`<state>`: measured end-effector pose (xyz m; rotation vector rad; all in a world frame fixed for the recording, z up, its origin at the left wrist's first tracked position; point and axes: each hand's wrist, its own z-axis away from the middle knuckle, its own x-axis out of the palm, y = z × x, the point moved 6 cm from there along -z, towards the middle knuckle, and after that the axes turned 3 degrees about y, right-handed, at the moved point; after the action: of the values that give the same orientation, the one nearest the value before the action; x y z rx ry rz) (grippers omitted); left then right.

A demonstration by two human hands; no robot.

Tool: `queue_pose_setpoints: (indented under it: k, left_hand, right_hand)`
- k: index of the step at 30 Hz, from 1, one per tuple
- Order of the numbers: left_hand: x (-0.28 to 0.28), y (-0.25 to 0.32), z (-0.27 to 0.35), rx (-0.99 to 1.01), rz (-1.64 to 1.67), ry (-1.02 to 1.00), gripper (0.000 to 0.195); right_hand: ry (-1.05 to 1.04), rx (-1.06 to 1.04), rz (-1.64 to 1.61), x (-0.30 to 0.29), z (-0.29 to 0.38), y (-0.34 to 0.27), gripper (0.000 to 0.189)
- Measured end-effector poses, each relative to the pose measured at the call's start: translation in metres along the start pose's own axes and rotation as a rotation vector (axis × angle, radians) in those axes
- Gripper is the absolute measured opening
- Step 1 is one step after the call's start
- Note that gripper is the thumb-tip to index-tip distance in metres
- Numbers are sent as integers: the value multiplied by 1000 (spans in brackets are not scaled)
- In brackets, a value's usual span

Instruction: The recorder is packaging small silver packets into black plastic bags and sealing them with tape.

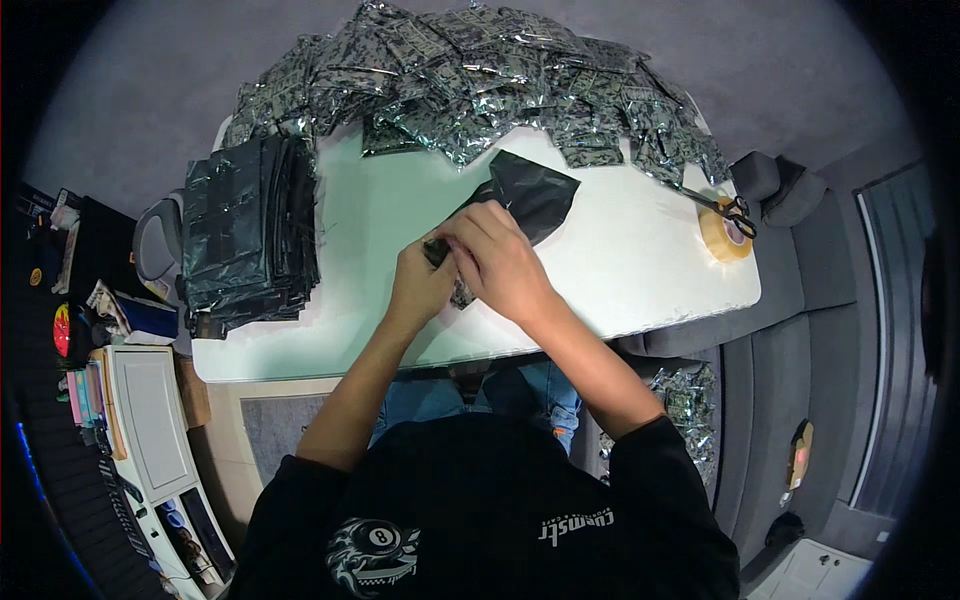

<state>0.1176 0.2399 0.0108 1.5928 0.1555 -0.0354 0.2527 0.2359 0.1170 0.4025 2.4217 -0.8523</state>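
Note:
Both hands meet over the white table, at a black plastic bag (536, 196) that spreads out beyond them. My left hand (424, 285) grips a small dark green piece (436, 253) between thumb and fingers, apparently camouflage-patterned. From above, my right hand (495, 259) curls over the bag's near part, its fingertips close to the left hand's thumb. A bit of camouflage-patterned material (463, 294) shows below the right hand. What lies between the fingers is mostly hidden.
A tall stack of black plastic bags (232, 225) stands at the table's left. Many clear-wrapped camouflage packets (465, 67) are heaped along the far edge. Scissors (720, 210) rest on a tape roll (724, 244) at the right. More wrapped packets (686, 412) lie below, beside a grey sofa (772, 390).

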Motion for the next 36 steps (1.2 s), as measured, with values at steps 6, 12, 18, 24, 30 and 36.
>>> queue_pose_setpoints:
  k: [6,12,18,24,30,36]
  left_hand:
    - [-2,-6,0,-107,156,60,30]
    - [-3,-1,-3,-273,334,67,38]
    - [-8,17,-8,186,-131,136,34]
    - [3,63,-3,549,-514,-101,35]
    - [10,32,-10,111,-105,-77,39]
    - [1,2,-8,-155,211,60,33]
  right_hand:
    - [157,170,194,-13,29,-1,31]
    - [-6,331,146,-8,53,23,28]
    - [49,392,215,-18,46,27,31]
    - [119,361,114,-15,43,41,28]
    - [124,241,87,-14,35,34,26]
    - [117,368,186,-20,49,27,19]
